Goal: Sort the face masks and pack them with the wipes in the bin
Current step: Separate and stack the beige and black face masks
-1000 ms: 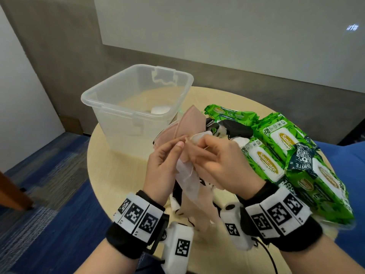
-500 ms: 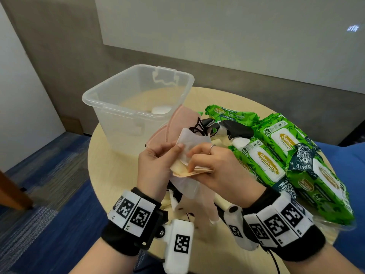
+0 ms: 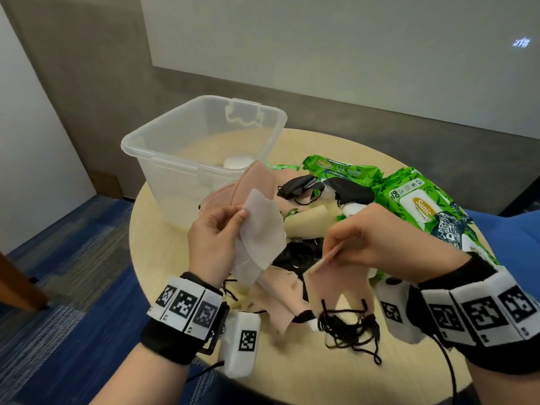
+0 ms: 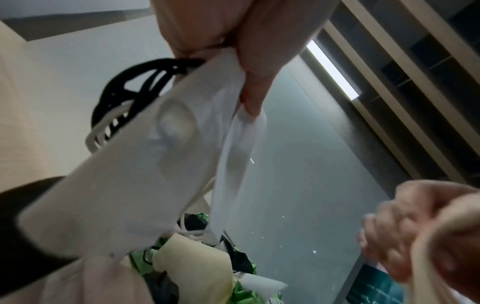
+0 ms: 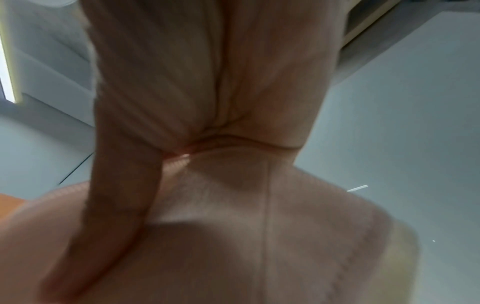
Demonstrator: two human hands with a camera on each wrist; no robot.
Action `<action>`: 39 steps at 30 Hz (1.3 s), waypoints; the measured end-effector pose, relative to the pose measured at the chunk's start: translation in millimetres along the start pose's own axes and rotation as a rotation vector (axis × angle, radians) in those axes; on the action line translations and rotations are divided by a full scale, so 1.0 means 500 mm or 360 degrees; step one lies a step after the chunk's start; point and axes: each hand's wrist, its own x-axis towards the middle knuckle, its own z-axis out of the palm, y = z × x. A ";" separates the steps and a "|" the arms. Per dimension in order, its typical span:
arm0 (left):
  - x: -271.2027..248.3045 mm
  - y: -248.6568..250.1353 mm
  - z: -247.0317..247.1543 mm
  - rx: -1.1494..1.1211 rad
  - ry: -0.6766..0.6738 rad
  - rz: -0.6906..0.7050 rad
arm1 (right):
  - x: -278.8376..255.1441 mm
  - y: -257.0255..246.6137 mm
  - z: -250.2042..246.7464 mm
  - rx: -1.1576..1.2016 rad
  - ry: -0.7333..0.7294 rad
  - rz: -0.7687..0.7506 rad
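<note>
Masks: white ones (image 3: 261, 226) gripped by left hand (image 3: 213, 244), pink one (image 3: 333, 283) pinched by right hand (image 3: 377, 238)

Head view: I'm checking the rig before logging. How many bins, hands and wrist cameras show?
Bin: 1
Hands: 2, left hand and right hand
Wrist cameras: 2
Total: 5

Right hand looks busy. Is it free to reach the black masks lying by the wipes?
Probably not yet. The right hand pinches a pink mask that hangs from it. The black masks lie uncovered just beyond it beside the wipes, so the path looks open once that mask is put down.
</note>
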 end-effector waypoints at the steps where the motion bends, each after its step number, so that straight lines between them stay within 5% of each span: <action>1: -0.003 0.002 0.002 0.0039 -0.0080 0.0028 | 0.007 0.000 0.001 -0.0056 0.0076 -0.0083; 7: -0.028 0.027 0.025 0.0097 -0.0540 0.0098 | 0.061 -0.014 0.047 -0.0562 0.0421 -0.0323; 12: -0.034 0.033 0.025 -0.0040 -0.0608 0.0025 | 0.073 -0.007 0.064 -0.0564 0.0530 -0.0363; 20: -0.043 0.035 0.016 -0.0476 -0.0438 -0.0128 | 0.031 0.021 0.037 0.0720 0.0880 0.0194; 28: -0.053 0.038 0.026 -0.0502 -0.0470 -0.0196 | 0.019 0.051 0.057 0.1220 0.1056 0.0493; 39: -0.041 0.049 0.028 -0.0670 -0.0552 -0.0396 | 0.012 0.040 0.044 0.0776 0.0889 -0.0042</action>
